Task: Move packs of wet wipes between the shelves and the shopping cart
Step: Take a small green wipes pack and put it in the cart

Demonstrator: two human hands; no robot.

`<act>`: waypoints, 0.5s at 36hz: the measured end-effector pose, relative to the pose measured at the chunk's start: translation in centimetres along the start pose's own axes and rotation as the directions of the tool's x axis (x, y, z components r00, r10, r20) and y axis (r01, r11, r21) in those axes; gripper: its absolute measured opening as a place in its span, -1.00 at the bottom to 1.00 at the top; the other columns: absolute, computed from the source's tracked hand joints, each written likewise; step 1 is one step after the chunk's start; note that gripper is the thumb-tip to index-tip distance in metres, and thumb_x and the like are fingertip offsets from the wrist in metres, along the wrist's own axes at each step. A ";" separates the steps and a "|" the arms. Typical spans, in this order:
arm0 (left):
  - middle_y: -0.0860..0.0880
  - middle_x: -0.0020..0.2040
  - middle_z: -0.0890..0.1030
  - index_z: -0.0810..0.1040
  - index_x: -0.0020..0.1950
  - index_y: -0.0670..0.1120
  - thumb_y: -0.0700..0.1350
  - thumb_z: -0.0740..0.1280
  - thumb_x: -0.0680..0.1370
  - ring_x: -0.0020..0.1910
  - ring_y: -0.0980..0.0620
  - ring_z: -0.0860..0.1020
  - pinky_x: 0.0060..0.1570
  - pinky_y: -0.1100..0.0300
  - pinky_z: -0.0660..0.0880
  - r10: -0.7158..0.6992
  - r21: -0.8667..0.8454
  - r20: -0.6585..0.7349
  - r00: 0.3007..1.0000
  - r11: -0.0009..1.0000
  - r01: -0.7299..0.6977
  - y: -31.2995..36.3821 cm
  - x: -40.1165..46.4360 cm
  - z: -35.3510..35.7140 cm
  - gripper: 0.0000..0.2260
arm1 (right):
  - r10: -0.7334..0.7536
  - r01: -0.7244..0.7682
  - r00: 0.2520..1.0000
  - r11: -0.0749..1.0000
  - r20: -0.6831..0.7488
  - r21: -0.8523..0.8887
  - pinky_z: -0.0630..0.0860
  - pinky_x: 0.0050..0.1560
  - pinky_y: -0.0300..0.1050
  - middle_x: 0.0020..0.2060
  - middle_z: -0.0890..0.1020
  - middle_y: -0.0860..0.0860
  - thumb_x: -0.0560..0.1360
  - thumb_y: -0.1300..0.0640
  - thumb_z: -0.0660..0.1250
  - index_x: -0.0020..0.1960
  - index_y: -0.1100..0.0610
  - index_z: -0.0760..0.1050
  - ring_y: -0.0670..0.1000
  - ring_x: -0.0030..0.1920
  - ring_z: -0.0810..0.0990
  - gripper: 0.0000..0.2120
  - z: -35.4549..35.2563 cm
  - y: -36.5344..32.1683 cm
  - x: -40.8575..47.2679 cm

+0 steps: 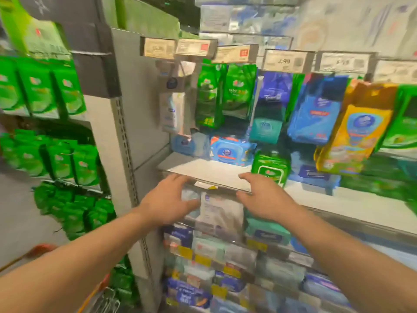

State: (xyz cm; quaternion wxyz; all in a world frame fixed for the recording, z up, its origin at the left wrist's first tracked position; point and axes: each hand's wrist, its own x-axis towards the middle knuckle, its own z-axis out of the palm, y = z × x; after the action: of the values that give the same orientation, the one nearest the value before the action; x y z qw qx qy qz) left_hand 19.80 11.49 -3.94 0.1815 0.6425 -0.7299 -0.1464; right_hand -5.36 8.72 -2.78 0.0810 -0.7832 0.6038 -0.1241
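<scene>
Hands reach side by side toward the front edge of a pale grey metal shelf (209,170). The left hand (168,199) has its fingers spread and loosely bent, with nothing in its grip. The right hand (262,195) is likewise spread and empty. Between and just below them a white soft pack of wet wipes (220,211) sits on the shelf underneath. A blue wipes pack (231,152) lies farther back on the grey shelf.

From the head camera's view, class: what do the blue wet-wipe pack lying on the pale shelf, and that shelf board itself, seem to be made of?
Blue wet-wipe pack: probably soft plastic film, slightly glossy; its surface looks printed and its rounded edges pillowy. Pale shelf board: likely painted metal with a matte finish; it looks flat, thin and evenly light grey. Motion blur leaves both uncertain.
</scene>
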 end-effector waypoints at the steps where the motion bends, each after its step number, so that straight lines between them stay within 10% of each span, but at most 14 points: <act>1: 0.03 0.50 0.37 0.36 0.53 0.01 0.17 0.42 0.52 0.50 0.04 0.34 0.46 0.16 0.25 0.015 -0.014 0.010 1.000 1.000 -0.015 1.2 1.0 0.7 -0.37 | 0.018 -0.017 1.000 1.000 -0.007 0.010 0.29 0.43 -0.14 0.48 0.43 0.08 0.58 -0.03 0.31 0.53 0.10 0.33 0.08 0.47 0.39 -0.44 -0.4 1.5 0.0; 7: 0.03 0.51 0.38 0.36 0.54 0.05 0.38 0.25 0.31 0.50 0.01 0.33 0.50 0.07 0.26 0.035 -0.021 0.048 0.998 0.999 -0.034 7.4 6.8 4.5 -0.16 | 0.124 -0.120 0.991 0.990 -0.057 0.078 0.39 0.30 -0.11 0.41 0.51 0.09 0.57 -0.04 0.31 0.53 0.02 0.34 0.12 0.36 0.49 -0.46 -2.0 9.4 0.9; 18: -0.02 0.52 0.40 0.34 0.56 0.00 0.11 0.45 0.52 0.43 -0.04 0.43 0.41 0.10 0.36 -0.057 -0.157 0.072 0.996 0.985 0.067 11.7 13.8 9.6 -0.35 | 0.201 -0.201 0.979 0.953 0.025 0.229 0.29 0.40 -0.15 0.54 0.33 0.04 0.61 -0.08 0.30 0.62 0.07 0.14 0.07 0.48 0.36 -0.33 -1.4 17.5 4.1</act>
State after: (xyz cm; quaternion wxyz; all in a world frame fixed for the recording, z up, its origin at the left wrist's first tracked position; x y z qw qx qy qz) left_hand 3.57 -0.82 -6.24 0.2033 0.6431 -0.7012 -0.2314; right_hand -20.96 0.31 -5.91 0.1836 -0.7032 0.6618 -0.1839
